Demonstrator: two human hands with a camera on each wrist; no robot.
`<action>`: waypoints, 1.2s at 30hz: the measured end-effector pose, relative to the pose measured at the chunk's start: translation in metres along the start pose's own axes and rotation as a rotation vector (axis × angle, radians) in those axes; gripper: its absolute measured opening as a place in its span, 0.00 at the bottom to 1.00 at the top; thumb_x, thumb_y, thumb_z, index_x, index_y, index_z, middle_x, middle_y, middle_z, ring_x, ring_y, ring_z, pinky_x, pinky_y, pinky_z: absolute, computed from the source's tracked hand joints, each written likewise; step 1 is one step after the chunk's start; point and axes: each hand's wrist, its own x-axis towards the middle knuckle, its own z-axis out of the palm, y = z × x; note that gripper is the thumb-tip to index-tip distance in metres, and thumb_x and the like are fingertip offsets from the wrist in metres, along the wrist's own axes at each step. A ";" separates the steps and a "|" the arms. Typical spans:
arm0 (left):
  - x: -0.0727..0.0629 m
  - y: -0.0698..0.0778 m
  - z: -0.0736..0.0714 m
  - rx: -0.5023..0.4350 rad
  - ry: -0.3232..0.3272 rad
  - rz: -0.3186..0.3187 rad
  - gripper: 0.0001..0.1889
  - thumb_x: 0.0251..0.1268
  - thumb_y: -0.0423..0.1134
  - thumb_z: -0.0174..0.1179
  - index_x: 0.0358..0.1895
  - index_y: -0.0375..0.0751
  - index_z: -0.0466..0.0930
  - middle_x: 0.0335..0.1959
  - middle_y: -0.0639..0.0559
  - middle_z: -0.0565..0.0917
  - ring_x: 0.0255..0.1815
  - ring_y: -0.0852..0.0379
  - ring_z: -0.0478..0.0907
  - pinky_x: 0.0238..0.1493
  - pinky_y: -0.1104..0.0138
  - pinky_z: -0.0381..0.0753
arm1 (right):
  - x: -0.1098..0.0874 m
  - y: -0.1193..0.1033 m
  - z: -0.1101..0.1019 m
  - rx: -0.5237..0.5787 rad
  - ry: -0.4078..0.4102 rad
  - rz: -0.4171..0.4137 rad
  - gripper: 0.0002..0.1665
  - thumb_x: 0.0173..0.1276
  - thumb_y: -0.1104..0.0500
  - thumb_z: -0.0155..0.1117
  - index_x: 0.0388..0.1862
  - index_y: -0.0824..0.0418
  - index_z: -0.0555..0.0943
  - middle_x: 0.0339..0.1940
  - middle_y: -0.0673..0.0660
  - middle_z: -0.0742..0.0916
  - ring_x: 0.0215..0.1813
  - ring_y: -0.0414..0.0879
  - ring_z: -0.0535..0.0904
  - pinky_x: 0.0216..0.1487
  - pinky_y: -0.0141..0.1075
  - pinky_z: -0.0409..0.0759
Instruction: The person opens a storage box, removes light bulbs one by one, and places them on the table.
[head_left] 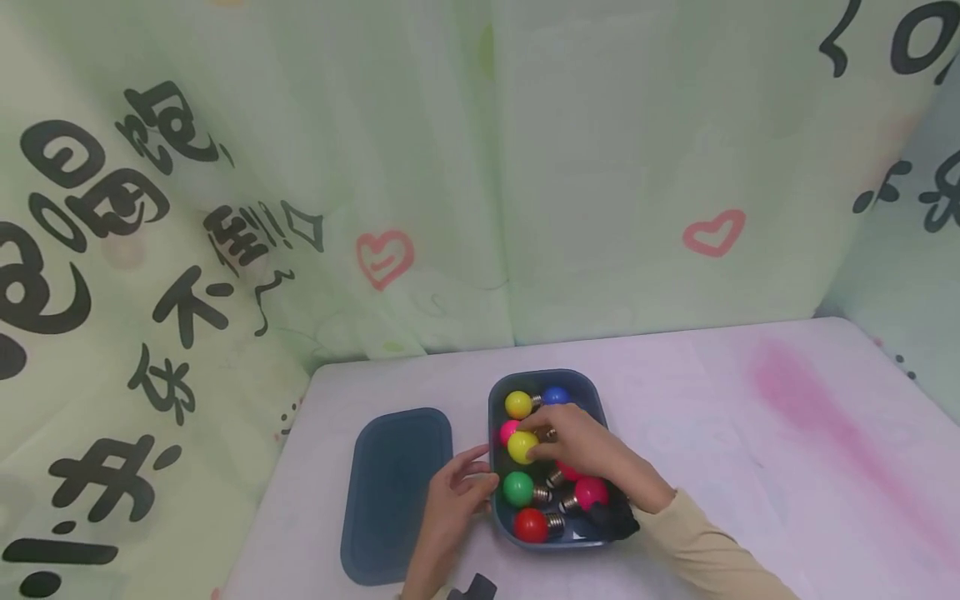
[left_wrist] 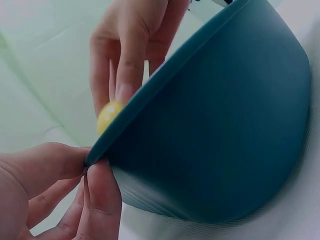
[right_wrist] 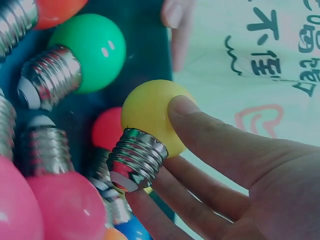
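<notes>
My right hand (head_left: 573, 437) pinches a yellow light bulb (right_wrist: 152, 112) by its globe, with the silver screw base free, inside a dark blue-green plastic tub (left_wrist: 210, 115). With thumb and fingers, my left hand (head_left: 459, 492) grips the tub's left rim. Around the held bulb lie a green bulb (right_wrist: 92, 52), a red bulb (head_left: 531, 526), pink bulbs (head_left: 591, 492), a second yellow bulb (head_left: 517, 405) and a blue bulb (head_left: 557, 396). My right hand and wrist hide part of the tub.
Left of the tub, a flat dark lid (head_left: 397, 492) lies on the white table (head_left: 720, 433), which has a pink stain to the right. A pale green curtain (head_left: 585, 183) with dark lettering and hearts hangs behind and beside the table.
</notes>
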 end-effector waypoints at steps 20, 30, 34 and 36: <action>-0.004 0.006 0.002 -0.025 0.007 0.050 0.26 0.62 0.38 0.68 0.64 0.42 0.77 0.48 0.43 0.83 0.40 0.58 0.83 0.36 0.66 0.82 | -0.033 0.005 -0.050 -0.059 0.105 0.041 0.22 0.60 0.63 0.73 0.54 0.65 0.84 0.45 0.56 0.88 0.48 0.52 0.83 0.48 0.46 0.84; -0.002 0.004 0.002 -0.048 0.005 0.038 0.25 0.61 0.36 0.68 0.63 0.43 0.78 0.45 0.46 0.83 0.38 0.58 0.83 0.35 0.66 0.82 | -0.038 0.025 -0.059 -0.138 0.168 0.096 0.21 0.60 0.64 0.73 0.53 0.67 0.84 0.46 0.61 0.88 0.48 0.57 0.83 0.49 0.51 0.83; -0.002 0.004 0.002 -0.056 0.007 0.041 0.25 0.61 0.35 0.68 0.63 0.43 0.78 0.45 0.46 0.83 0.37 0.58 0.82 0.35 0.67 0.81 | -0.038 0.031 -0.061 -0.164 0.186 0.108 0.22 0.59 0.63 0.73 0.53 0.68 0.83 0.47 0.63 0.87 0.48 0.58 0.84 0.49 0.52 0.83; -0.002 0.004 0.002 -0.059 0.007 0.040 0.25 0.61 0.35 0.68 0.63 0.43 0.78 0.45 0.46 0.83 0.37 0.58 0.82 0.35 0.67 0.81 | -0.039 0.033 -0.062 -0.167 0.198 0.104 0.23 0.59 0.64 0.73 0.54 0.68 0.83 0.47 0.63 0.87 0.48 0.58 0.84 0.49 0.52 0.83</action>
